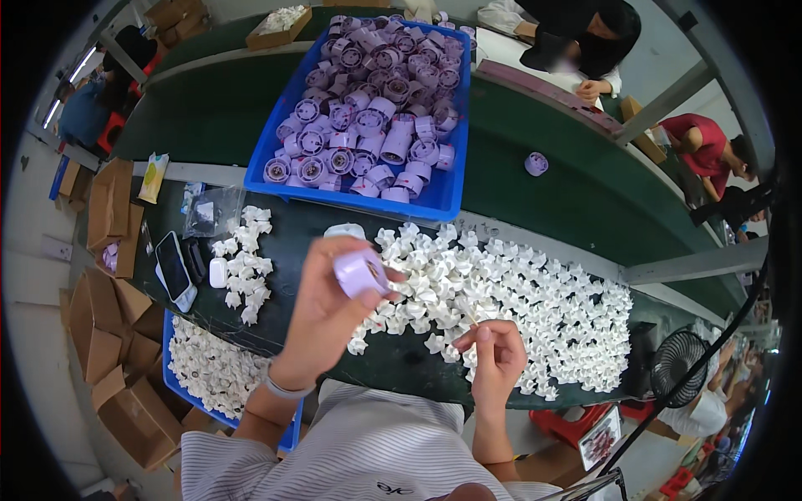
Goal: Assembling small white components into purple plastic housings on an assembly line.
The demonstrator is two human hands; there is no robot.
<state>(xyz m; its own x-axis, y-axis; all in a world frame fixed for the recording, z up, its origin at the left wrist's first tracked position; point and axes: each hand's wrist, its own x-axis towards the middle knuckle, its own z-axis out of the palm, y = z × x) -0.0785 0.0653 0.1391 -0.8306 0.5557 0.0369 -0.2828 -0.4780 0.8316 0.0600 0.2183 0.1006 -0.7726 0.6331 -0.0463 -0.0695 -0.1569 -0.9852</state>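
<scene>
In my left hand (pixel 327 313), fingers and thumb wrap round a short lilac plastic cylinder (pixel 357 272), tilted so that its open end with darker inner parts faces right. My right hand (pixel 494 355) is closed in a pinch, thumb against forefinger, over the near side of the white parts. Something thin and pale seems to rise from its fingertips, too small to make out against the white. Below and around both hands spreads a wide layer of small white star-shaped plastic parts (pixel 543 313) on the dark green table (pixel 292 288).
Beyond the table edge stands a blue tray (pixel 351 194) heaped with lilac cylinders. One loose cylinder (pixel 536 164) lies on the green belt. At left are a phone (pixel 173 265), a white case (pixel 218 272) and cardboard boxes (pixel 125 367). A black fan (pixel 678 367) stands right. Co-workers sit beyond.
</scene>
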